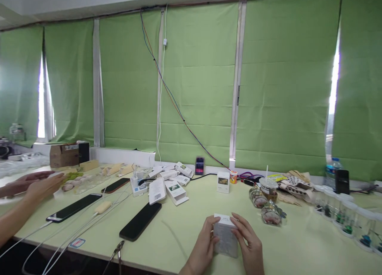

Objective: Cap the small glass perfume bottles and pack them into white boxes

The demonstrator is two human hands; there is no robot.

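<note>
Near the front edge of the table, a small white box (pixel 226 237) stands between my two hands. My left hand (pixel 204 243) holds its left side, thumb and fingers pressed on it. On the other side, my right hand (pixel 248 243) grips the box's upper right corner with bent fingers. The side of the box facing me looks greyish, and dark print shows on its top. Behind it stands another white box (pixel 223 182) with a picture on its front, next to a small orange and white cup (pixel 233 177).
Several opened white boxes (pixel 176 189) lie beside a power strip (pixel 139 187). Phones (pixel 140 222) and white cables spread leftward. Another person's hands (pixel 44 183) work at far left. Rightward are a lidded drink cup (pixel 267 185), wrapped packets (pixel 271 214) and several clear jars (pixel 347 217).
</note>
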